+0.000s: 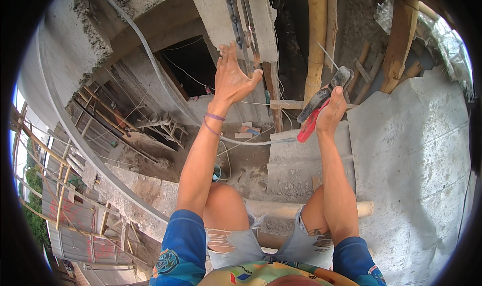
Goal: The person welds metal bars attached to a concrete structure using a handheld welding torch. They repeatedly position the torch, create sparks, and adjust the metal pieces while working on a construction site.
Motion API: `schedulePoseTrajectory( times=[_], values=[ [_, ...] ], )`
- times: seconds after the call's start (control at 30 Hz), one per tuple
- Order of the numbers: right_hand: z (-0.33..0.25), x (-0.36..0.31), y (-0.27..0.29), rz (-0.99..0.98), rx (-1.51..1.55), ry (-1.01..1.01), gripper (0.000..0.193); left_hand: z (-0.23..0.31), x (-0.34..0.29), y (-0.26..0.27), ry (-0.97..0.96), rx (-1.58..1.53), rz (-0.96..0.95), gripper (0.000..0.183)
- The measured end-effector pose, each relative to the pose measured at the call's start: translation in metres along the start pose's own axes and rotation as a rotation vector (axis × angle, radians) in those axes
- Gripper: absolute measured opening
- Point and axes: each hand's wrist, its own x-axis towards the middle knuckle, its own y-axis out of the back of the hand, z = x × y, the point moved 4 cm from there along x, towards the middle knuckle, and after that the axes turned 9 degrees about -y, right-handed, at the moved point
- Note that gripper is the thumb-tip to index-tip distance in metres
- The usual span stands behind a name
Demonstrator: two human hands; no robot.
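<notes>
My right hand (331,113) is closed round the red handle of a welding electrode holder (310,123) with dark, worn jaws. A thin welding rod (328,56) sticks out of it, pointing up and left. My left hand (234,80) is raised at the upper middle, its fingers stretched and its thumb spread away. Just beyond it, rusty steel bars (247,22), one bent like a hook, stand against a concrete column (213,10). The thumb tip is close to the lower end of a bar; I cannot tell whether it touches.
A grey cable (266,143) leads to the holder. Beneath my knees lies a bamboo pole (281,209), above a drop to a lower floor. Corrugated metal sheets (406,160) spread at right. A bamboo post (315,40) rises ahead; a long curved pipe (83,148) sweeps down the left.
</notes>
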Motion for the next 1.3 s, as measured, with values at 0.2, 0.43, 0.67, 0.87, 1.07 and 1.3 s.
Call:
schedulePoseTrajectory(
  times=[0.2,0.43,0.67,0.87,1.07,1.3],
  values=[
    [0.000,0.000,0.001,-0.009,0.007,-0.006,0.058,0.000,0.000,0.000,-0.009,0.016,-0.005,0.107],
    [0.002,0.001,0.003,-0.008,0.003,-0.033,0.059,0.001,0.000,0.000,0.008,0.012,-0.011,0.107],
    [0.000,0.003,0.011,0.019,0.002,-0.033,0.059,0.003,-0.002,-0.003,0.012,0.017,0.025,0.103],
    [-0.003,0.010,0.022,0.050,-0.001,-0.040,0.057,0.013,-0.006,-0.005,0.023,0.021,0.057,0.101],
    [0.007,0.014,0.025,0.033,0.016,-0.082,0.057,0.020,-0.007,0.000,-0.025,-0.033,0.078,0.101],
    [0.005,0.010,0.022,0.042,-0.022,-0.069,0.057,0.021,-0.009,0.005,-0.016,-0.007,0.035,0.094]
  ],
)
